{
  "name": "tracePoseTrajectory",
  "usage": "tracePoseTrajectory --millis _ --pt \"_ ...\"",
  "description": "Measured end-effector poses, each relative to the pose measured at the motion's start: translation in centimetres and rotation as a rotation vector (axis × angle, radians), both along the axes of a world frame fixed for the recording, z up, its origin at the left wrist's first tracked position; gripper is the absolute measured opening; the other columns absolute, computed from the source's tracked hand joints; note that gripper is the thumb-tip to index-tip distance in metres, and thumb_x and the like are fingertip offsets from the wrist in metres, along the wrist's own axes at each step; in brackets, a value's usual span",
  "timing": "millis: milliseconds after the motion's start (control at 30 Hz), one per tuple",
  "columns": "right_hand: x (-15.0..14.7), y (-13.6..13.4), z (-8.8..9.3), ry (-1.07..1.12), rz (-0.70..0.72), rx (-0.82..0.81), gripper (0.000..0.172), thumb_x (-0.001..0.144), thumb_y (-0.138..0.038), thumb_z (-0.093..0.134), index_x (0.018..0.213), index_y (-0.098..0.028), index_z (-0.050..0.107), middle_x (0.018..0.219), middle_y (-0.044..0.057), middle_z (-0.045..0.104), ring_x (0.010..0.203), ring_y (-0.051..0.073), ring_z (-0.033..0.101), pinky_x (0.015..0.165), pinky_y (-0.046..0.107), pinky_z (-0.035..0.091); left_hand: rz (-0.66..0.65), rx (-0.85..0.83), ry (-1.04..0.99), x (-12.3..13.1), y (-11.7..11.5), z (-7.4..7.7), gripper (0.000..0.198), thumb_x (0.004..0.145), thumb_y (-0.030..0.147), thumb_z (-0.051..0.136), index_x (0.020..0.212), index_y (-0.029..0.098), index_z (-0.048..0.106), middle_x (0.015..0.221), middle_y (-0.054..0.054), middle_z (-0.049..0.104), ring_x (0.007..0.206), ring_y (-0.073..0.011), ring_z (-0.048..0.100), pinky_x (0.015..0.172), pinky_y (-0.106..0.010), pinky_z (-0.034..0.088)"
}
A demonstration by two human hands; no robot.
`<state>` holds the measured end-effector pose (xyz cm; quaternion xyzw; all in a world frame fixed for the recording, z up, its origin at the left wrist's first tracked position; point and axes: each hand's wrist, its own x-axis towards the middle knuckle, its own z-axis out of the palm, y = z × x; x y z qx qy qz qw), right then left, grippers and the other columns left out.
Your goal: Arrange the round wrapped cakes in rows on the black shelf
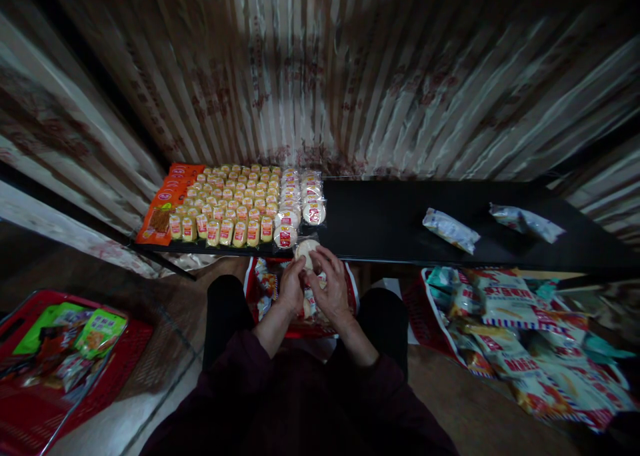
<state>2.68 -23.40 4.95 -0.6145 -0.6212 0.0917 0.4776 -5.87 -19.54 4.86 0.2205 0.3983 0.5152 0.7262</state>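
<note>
Just off the shelf's front edge, my left hand (291,287) and my right hand (331,281) together grip a round white snack in a clear wrapper (304,251). Fingers of both hands press on its sides. Beyond it, similar round wrapped snacks with red labels (314,211) stand in two columns on the black shelf (375,219). To their left are rows of small yellow wrapped cakes (226,231) with orange labels. Below my hands, between my knees, sits a red basket (249,279) with more wrapped snacks, partly hidden by my forearms.
An orange packet (167,199) lies at the shelf's left end. Two silvery-white packets (451,230) lie toward its right. Red baskets of packaged snacks stand on the floor, one at left (127,363) and one at right (425,303). A striped curtain (320,76) hangs behind.
</note>
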Motion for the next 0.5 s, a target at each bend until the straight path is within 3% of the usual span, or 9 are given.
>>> tracePoseTrajectory --millis 167,500 --pt "0.44 0.13 -0.66 0.124 -0.143 -0.031 0.037 0.087 -0.032 0.045 0.121 -0.022 0.054 0.128 0.011 0.052 0.12 0.025 0.046 0.101 0.048 0.037 -0.033 -0.015 -0.101 -0.11 0.12 0.17 0.03 0.063 0.034 0.068 0.085 0.015 0.064 0.092 -0.005 0.069 0.087 -0.0175 0.062 0.083 -0.031 0.044" --pt "0.53 0.29 -1.08 0.415 -0.094 -0.098 0.036 0.083 -0.032 0.053 0.116 -0.021 0.058 0.115 0.01 0.059 0.102 0.022 0.057 0.089 0.039 0.047 -0.054 -0.029 -0.095 -0.28 0.27 0.06 0.028 0.067 0.027 0.064 0.093 0.018 0.061 0.102 -0.006 0.067 0.088 -0.0149 0.062 0.078 -0.026 0.045"
